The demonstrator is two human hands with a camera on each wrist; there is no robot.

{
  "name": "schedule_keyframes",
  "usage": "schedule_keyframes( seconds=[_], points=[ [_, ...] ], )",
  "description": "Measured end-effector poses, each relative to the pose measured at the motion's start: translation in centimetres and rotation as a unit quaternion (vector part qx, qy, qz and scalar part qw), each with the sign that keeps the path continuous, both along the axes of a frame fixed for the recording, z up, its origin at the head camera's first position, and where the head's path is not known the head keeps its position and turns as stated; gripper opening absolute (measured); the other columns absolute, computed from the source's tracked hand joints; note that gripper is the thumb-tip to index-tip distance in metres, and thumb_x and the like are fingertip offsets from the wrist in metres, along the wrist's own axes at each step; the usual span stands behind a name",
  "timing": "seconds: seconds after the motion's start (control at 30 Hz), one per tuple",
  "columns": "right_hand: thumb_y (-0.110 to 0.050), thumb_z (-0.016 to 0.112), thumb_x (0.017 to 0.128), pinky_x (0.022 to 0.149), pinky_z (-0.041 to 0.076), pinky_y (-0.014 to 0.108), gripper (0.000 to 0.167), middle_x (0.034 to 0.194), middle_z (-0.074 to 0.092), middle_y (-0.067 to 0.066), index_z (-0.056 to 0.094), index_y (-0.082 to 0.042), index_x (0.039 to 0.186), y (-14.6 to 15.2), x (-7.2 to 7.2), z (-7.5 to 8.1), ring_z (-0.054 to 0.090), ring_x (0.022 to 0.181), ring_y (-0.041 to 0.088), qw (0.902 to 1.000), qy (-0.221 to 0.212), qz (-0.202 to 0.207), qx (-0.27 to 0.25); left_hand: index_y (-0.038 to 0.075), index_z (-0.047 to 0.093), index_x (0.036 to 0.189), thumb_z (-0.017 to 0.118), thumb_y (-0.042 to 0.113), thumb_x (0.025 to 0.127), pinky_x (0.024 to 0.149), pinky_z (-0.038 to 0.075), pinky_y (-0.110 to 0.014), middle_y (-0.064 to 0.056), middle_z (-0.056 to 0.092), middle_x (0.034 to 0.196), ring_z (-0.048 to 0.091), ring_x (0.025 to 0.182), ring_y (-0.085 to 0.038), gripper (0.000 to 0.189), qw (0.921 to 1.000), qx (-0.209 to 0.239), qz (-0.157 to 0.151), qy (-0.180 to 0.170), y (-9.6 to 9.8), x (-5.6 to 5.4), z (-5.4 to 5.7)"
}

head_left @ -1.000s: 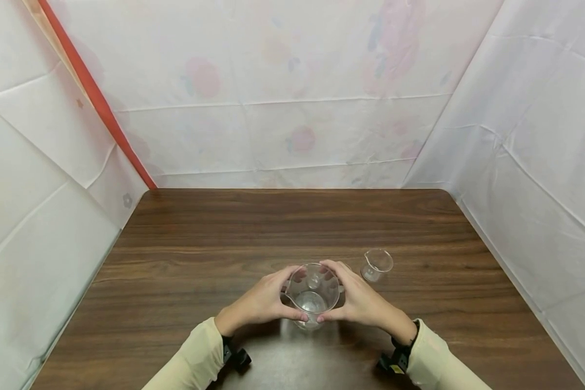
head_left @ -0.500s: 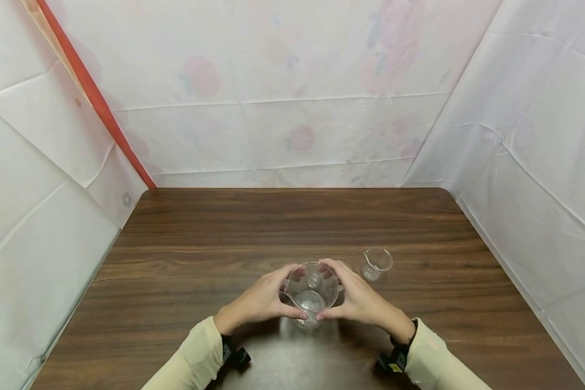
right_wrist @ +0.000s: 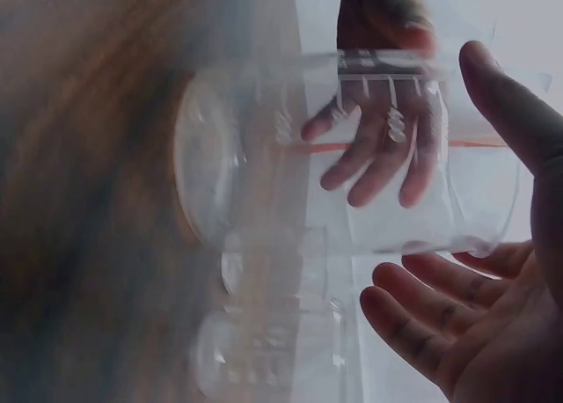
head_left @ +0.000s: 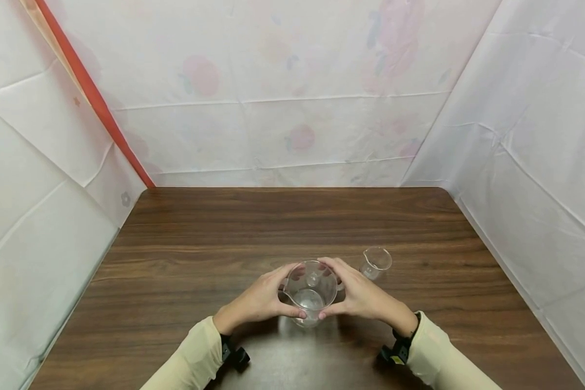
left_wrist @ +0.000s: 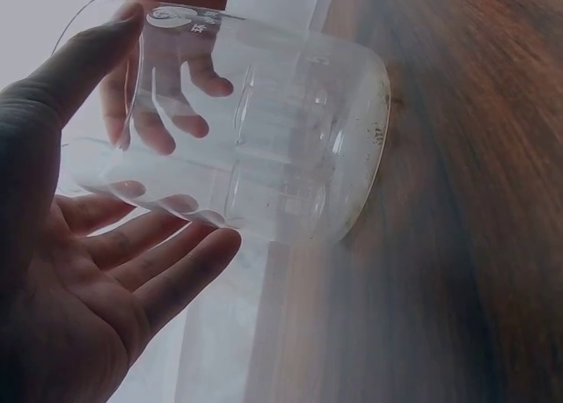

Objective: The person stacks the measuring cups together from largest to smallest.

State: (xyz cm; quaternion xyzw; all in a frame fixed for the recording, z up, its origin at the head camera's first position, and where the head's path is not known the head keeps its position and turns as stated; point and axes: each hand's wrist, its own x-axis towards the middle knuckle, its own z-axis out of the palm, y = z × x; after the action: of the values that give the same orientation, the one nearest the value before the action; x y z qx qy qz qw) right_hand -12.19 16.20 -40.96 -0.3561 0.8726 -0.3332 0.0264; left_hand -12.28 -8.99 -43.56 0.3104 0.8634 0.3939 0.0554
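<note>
A large clear glass beaker [head_left: 308, 299] with white markings stands upright near the front middle of the table, its base right at the wood. My left hand [head_left: 260, 299] grips its left side, thumb toward me and fingers round the far side. From the right, my right hand [head_left: 358, 295] holds it the same way, and the thumbs nearly meet at the front. A small glass beaker [head_left: 376, 264] with a spout stands just beyond the right hand. In the right wrist view, this small beaker [right_wrist: 268, 355] and another one [right_wrist: 273, 271] appear behind the large beaker.
The dark wood table [head_left: 200, 227] stretches behind and to both sides. White patterned sheets [head_left: 273, 108] hang at its back and sides, with a red strip [head_left: 97, 97] at the left corner. Each wrist wears a black camera [head_left: 236, 357].
The right wrist has shifted slightly, and the right thumb sits a little farther from the left thumb. Both hands stay round the large beaker, which stays in nearly the same place.
</note>
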Motion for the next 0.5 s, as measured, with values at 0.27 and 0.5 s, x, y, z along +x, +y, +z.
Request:
schedule_keyframes(
  seconds=[0.27, 0.5],
  points=[
    [-0.051, 0.082, 0.070, 0.094, 0.052, 0.043, 0.102, 0.137, 0.053, 0.009, 0.033, -0.013, 0.150, 1.1, -0.9, 1.6, 0.057, 0.118, 0.021, 0.9978, -0.031, 0.038, 0.045, 0.009, 0.044, 0.143, 0.085, 0.046, 0.070, 0.093, 0.053, -0.036, -0.003, 0.060, 0.135, 0.060, 0.118, -0.018, 0.092, 0.9999, 0.005, 0.000, -0.012, 0.0, 0.1, -0.2],
    [-0.048, 0.073, 0.082, 0.090, 0.052, 0.047, 0.078, 0.133, 0.055, 0.010, 0.044, -0.010, 0.144, 2.3, -2.5, 2.8, 0.059, 0.116, 0.027, 0.9983, -0.007, 0.028, 0.051, 0.008, 0.042, 0.144, 0.087, 0.039, 0.071, 0.090, 0.054, -0.033, -0.003, 0.059, 0.135, 0.059, 0.117, -0.019, 0.091, 0.9997, 0.011, -0.003, -0.022, 0.1, 0.1, -0.2]
  ],
)
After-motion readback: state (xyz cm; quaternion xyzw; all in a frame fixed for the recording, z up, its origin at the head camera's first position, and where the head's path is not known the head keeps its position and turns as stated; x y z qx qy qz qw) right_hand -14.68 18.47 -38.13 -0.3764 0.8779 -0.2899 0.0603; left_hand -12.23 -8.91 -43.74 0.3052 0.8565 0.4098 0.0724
